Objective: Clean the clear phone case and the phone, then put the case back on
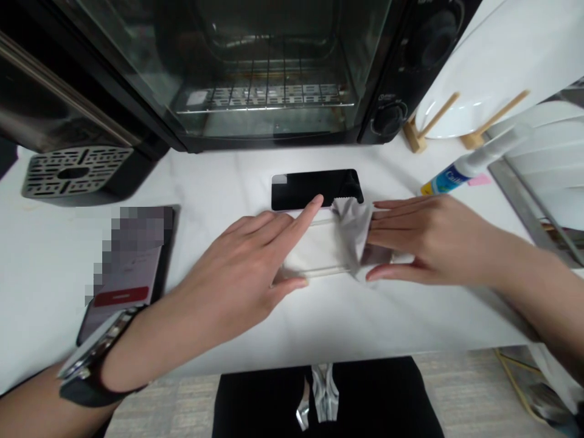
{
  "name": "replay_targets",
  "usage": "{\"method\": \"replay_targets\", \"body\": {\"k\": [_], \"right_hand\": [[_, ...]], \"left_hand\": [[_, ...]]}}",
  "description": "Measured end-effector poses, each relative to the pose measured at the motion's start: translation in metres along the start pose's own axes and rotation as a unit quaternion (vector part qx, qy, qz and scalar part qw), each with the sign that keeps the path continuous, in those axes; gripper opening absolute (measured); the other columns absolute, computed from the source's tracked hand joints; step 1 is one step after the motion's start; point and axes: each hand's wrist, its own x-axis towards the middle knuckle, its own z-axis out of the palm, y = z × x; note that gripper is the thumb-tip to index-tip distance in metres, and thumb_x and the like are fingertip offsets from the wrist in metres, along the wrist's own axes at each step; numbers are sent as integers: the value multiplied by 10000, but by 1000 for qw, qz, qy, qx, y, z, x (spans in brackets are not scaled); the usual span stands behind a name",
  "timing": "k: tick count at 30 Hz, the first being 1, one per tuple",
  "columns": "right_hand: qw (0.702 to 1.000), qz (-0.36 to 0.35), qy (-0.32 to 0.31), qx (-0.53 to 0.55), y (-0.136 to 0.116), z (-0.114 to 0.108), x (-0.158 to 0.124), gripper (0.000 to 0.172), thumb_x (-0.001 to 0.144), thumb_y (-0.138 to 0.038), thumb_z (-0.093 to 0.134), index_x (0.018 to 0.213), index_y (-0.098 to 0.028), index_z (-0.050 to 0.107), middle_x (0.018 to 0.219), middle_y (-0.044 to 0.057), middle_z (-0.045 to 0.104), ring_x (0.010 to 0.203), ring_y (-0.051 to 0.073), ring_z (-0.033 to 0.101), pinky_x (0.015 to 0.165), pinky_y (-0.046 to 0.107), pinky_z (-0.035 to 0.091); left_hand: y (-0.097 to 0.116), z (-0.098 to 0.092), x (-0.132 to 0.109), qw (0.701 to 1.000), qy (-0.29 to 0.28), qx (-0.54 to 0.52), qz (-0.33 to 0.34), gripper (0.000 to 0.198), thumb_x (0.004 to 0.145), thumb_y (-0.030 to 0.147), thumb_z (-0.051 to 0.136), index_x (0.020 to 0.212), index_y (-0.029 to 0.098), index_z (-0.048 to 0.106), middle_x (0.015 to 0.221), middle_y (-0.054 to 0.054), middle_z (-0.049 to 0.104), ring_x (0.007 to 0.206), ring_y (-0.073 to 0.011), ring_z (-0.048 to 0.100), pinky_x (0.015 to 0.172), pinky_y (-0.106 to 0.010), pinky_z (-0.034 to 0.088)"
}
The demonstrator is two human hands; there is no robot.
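Observation:
A pale, flat phone case (314, 246) with a raised rim lies on the white counter. My left hand (255, 255) grips its left end, thumb at the near edge and index finger stretched along the far edge. In my right hand (429, 240) is a grey cloth (353, 231) with a zigzag-cut edge, pressed over the right part of the case. The cloth and fingers hide that end. Just behind the case lies a black smartphone (314, 188), screen up; the cloth's far corner overlaps its near edge.
A toaster oven (274, 91) stands at the back. To the left are a large phone (132, 274) with a lit screen and a drip tray (75, 173). On the right are a spray bottle (460, 170), a wooden rack (474, 139) with a white plate, and a dish drainer (538, 201).

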Motion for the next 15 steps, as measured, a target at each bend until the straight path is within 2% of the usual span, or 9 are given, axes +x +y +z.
{"method": "replay_targets", "body": {"k": [2, 4, 7, 9, 11, 15], "right_hand": [[1000, -3, -4, -3, -16, 14, 10, 605, 1033, -633, 465, 1232, -110, 696, 1177, 168, 769, 1193, 323, 699, 1034, 480, 552], [1000, -14, 4, 7, -31, 29, 21, 711, 1026, -655, 458, 1363, -49, 615, 1346, 223, 696, 1330, 343, 624, 1150, 508, 477], [996, -60, -18, 63, -40, 41, 31, 763, 1020, -643, 493, 1476, -31, 507, 1489, 224, 598, 1439, 330, 532, 1278, 518, 315], [990, -81, -31, 115, -38, 38, 32, 678, 1027, -597, 524, 1469, -82, 525, 1489, 172, 615, 1434, 288, 543, 1310, 492, 255], [983, -85, -34, 160, -33, 29, 30, 533, 1042, -528, 546, 1396, -133, 596, 1415, 121, 682, 1378, 246, 599, 1306, 450, 274], [977, -58, -54, 198, -19, 6, 17, 305, 1057, -419, 564, 1194, -189, 711, 1136, 48, 797, 1148, 200, 727, 1225, 419, 396]], "left_hand": [[1, 1, 1, 1000, 5, -6, -1, 967, 979, 400, 659, 1691, 254, 21, 1506, -117, 559, 1354, -296, 526, 1138, -456, 421], [1, 2, 2, 1000, 6, -17, -2, 976, 967, 370, 676, 1691, 238, 35, 1493, -115, 565, 1342, -280, 528, 1139, -426, 422], [0, 2, 4, 1000, 1, -27, -5, 964, 949, 276, 662, 1690, 235, 45, 1436, -99, 593, 1285, -260, 549, 1111, -397, 435], [0, 2, 4, 1000, -7, -26, -4, 958, 939, 210, 631, 1689, 227, 35, 1390, -94, 610, 1249, -253, 558, 1084, -388, 444], [0, 2, 3, 1000, -14, -23, -4, 962, 945, 211, 631, 1690, 219, 22, 1365, -94, 615, 1242, -255, 552, 1073, -387, 442], [-1, 2, 1, 999, -25, -19, -11, 1003, 966, 413, 689, 1692, 231, 21, 1369, -94, 609, 1249, -272, 535, 1072, -396, 437]]}}
